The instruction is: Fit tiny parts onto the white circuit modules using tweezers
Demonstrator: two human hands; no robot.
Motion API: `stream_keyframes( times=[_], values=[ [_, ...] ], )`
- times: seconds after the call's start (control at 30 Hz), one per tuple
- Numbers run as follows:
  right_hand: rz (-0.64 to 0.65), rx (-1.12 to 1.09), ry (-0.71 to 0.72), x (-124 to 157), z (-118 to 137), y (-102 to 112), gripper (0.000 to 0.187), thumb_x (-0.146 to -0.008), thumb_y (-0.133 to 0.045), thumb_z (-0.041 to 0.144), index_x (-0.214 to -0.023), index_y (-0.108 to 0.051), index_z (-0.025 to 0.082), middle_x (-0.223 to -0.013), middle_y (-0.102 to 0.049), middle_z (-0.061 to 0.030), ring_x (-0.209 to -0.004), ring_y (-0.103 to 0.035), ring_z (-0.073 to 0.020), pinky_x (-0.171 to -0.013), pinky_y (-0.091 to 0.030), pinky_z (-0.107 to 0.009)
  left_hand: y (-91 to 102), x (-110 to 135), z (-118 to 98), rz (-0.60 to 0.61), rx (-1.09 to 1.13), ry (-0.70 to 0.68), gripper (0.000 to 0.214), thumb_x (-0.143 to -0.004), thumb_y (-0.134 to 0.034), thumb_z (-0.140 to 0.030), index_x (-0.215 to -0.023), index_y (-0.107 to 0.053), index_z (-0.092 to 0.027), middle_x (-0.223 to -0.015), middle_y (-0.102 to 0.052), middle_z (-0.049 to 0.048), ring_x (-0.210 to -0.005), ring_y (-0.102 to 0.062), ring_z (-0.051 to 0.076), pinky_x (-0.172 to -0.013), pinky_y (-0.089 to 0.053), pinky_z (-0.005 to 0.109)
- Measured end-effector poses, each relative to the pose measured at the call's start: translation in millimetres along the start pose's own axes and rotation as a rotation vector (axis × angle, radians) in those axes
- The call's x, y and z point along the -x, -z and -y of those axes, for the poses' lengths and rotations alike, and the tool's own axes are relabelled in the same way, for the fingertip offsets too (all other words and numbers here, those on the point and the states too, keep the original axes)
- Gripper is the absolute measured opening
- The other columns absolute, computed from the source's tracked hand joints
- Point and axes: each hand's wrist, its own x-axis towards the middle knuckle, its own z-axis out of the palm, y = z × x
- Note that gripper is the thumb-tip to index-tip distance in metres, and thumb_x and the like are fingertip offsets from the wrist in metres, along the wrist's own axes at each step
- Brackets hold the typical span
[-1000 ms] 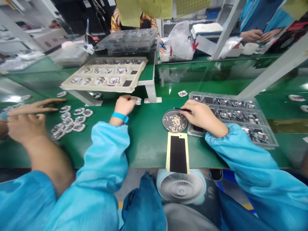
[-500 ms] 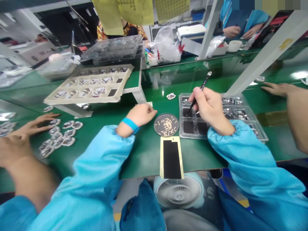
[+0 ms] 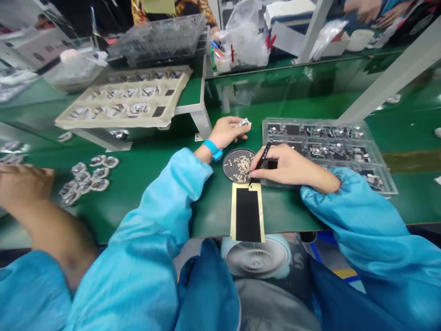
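Note:
My left hand (image 3: 225, 132), with a blue band at the wrist, reaches past the round dish and grips a small white-edged electronic part (image 3: 244, 122) at its fingertips. In my right hand (image 3: 287, 166) is a pair of black tweezers (image 3: 265, 155), pointing down. Their tips are at the top edge of a yellow sheet with a black rectangle (image 3: 248, 215), by a tiny dark mark; whether they pinch anything is too small to tell. Just beyond the sheet lies the round perforated dish (image 3: 225, 169) with many tiny beige pieces. Behind my right hand stands a clear compartment tray (image 3: 388, 184) of small electronic parts.
Several white-edged parts (image 3: 82, 181) lie in a cluster at left, near a co-worker's arm (image 3: 44, 216). A beige tray (image 3: 161, 120) of parts rests on a raised metal-legged shelf (image 3: 199, 117). A slanted white post (image 3: 389, 76) rises behind the clear tray.
My left hand has moved right and forward and taken hold of the part that lay on the table. My right hand has brought the tweezers from the clear tray to the yellow sheet.

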Motion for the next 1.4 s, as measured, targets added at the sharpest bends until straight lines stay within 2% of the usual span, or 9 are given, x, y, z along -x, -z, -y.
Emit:
stream_keyframes(
  times=[0.13,0.27,0.5,0.63,0.73,0.87,1.07,1.23,1.4],
  values=[
    [-0.02,0.193,0.101,5.3,-6.0,-4.3,0.008,-0.089,-0.075,0.029,-0.089,-0.077,0.021,-0.09,-0.078,-0.0046,-0.086,-0.071,-0.0221,-0.089,-0.053,-0.04,18.9,79.3,-2.3,0.151,0.304,0.17,0.05,-0.067,-0.091,-0.023,-0.112,-0.071,-0.015,-0.084,-0.07,0.0023,-0.062,-0.058,0.007,-0.05,-0.036,0.017],
    [-0.006,0.187,0.137,4.2,-13.2,-5.6,0.007,-0.09,-0.075,0.03,-0.091,-0.077,0.023,-0.091,-0.078,-0.0032,-0.085,-0.071,-0.0212,-0.087,-0.053,-0.038,23.7,118.5,-0.2,0.251,0.237,0.185,0.037,-0.082,-0.081,-0.038,-0.112,-0.077,-0.016,-0.089,-0.072,0.005,-0.063,-0.057,0.007,-0.052,-0.04,0.017],
    [0.013,0.182,0.13,2.4,-14.9,-8.3,0.006,-0.088,-0.077,0.029,-0.09,-0.078,0.024,-0.091,-0.079,-0.0023,-0.087,-0.072,-0.0211,-0.086,-0.052,-0.037,14.0,119.2,5.3,0.259,0.173,0.122,0.026,-0.084,-0.074,-0.02,-0.108,-0.075,-0.01,-0.083,-0.077,0.0073,-0.066,-0.066,0.011,-0.063,-0.052,0.022],
    [0.013,0.176,0.112,3.6,-9.5,-7.1,0.006,-0.088,-0.077,0.03,-0.089,-0.078,0.024,-0.088,-0.078,-0.0022,-0.085,-0.072,-0.021,-0.085,-0.052,-0.039,13.0,120.8,12.6,0.289,0.125,0.029,0.028,-0.083,-0.071,-0.012,-0.11,-0.077,-0.011,-0.098,-0.08,0.0104,-0.087,-0.075,0.018,-0.08,-0.059,0.029],
    [-0.068,0.09,0.081,5.6,-1.9,-6.0,0.007,-0.088,-0.076,0.032,-0.09,-0.077,0.026,-0.091,-0.077,-0.0027,-0.087,-0.072,-0.0221,-0.083,-0.055,-0.04,12.1,122.2,15.3,0.298,0.078,-0.03,0.031,-0.083,-0.069,-0.011,-0.112,-0.078,-0.012,-0.108,-0.08,0.011,-0.097,-0.076,0.021,-0.092,-0.06,0.034],
    [-0.268,0.184,0.187,6.9,0.5,-9.5,0.006,-0.086,-0.078,0.026,-0.092,-0.076,0.028,-0.092,-0.078,-0.0016,-0.09,-0.071,-0.0246,-0.091,-0.054,-0.046,10.9,123.1,16.6,0.282,0.014,-0.074,0.033,-0.084,-0.068,-0.012,-0.116,-0.078,-0.012,-0.116,-0.079,0.0109,-0.104,-0.075,0.024,-0.097,-0.059,0.037],
    [-0.329,0.263,0.284,6.5,-6.4,-15.6,0.012,-0.084,-0.08,0.023,-0.093,-0.075,0.029,-0.092,-0.08,-0.0006,-0.089,-0.071,-0.0256,-0.092,-0.052,-0.05,9.8,122.8,18.5,0.256,-0.032,-0.086,0.035,-0.084,-0.067,-0.011,-0.117,-0.078,-0.012,-0.118,-0.078,0.0106,-0.106,-0.075,0.025,-0.097,-0.059,0.037],
    [-0.293,0.218,0.302,8.3,-2.6,-12.9,0.009,-0.084,-0.08,0.025,-0.09,-0.075,0.029,-0.09,-0.08,-0.0005,-0.087,-0.071,-0.0251,-0.09,-0.052,-0.05,9.0,123.2,16.2,0.258,-0.023,-0.065,0.038,-0.082,-0.066,-0.008,-0.118,-0.077,-0.01,-0.117,-0.078,0.0114,-0.104,-0.075,0.024,-0.094,-0.059,0.035],
    [-0.157,0.237,0.205,11.4,-0.1,-7.7,0.006,-0.087,-0.077,0.031,-0.091,-0.073,0.031,-0.092,-0.077,-0.0012,-0.09,-0.069,-0.0262,-0.096,-0.048,-0.051,13.3,123.7,9.0,0.212,0.005,-0.046,0.038,-0.079,-0.067,-0.006,-0.114,-0.078,-0.012,-0.114,-0.079,0.0101,-0.1,-0.076,0.022,-0.095,-0.059,0.035]
  ],
)
